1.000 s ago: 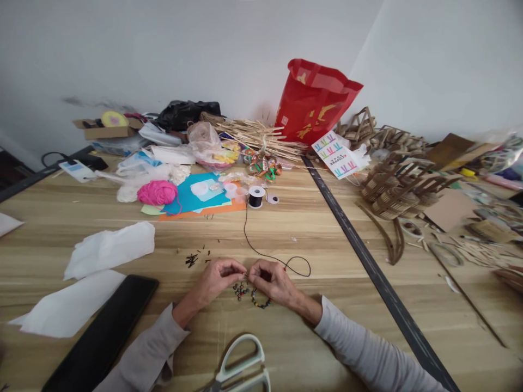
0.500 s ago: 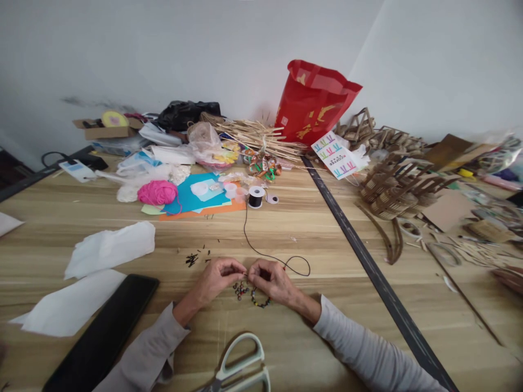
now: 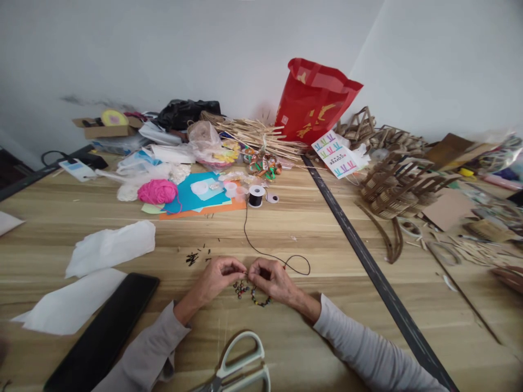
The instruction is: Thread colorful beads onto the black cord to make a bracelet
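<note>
My left hand (image 3: 216, 279) and my right hand (image 3: 273, 279) meet fingertip to fingertip low on the wooden table (image 3: 310, 228). Both pinch a thin black cord (image 3: 261, 251) that runs from between them up to a small black spool (image 3: 256, 196). Under the fingers hangs a short string of coloured beads (image 3: 250, 292), resting on the wood. A few tiny dark bits (image 3: 192, 258) lie just left of my left hand.
Grey-handled scissors (image 3: 235, 367) lie near the front edge. A black flat case (image 3: 102, 332) and white paper sheets (image 3: 108, 247) sit left. Pink yarn (image 3: 157, 191), coloured paper, sticks, a red bag (image 3: 312, 100) and woven cardboard baskets (image 3: 392, 185) crowd the back and right.
</note>
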`<state>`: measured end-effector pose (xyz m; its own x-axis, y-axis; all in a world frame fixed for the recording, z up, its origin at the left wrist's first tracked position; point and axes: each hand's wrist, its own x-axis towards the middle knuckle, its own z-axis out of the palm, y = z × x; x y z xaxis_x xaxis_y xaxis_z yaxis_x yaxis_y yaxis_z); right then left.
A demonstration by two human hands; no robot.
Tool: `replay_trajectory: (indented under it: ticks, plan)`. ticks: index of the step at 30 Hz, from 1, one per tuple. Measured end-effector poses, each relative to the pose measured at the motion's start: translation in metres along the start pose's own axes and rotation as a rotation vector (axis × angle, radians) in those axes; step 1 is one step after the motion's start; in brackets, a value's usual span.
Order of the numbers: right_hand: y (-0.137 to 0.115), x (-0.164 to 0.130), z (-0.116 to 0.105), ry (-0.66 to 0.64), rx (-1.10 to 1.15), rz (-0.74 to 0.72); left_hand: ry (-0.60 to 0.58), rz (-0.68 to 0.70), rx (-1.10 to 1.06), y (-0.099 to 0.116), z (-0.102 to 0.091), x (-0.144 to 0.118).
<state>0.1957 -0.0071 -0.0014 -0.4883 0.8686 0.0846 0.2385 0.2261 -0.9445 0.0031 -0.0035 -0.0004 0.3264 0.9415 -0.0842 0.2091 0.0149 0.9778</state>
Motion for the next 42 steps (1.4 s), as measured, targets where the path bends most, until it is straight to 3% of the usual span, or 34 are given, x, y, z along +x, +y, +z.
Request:
replay_trajectory:
  ticks: [42]
  plan:
    - [0.0081, 0.0004, 0.0008, 0.006, 0.009, 0.005, -0.026, 0.008, 0.012, 0.0001, 0.0018, -0.0011]
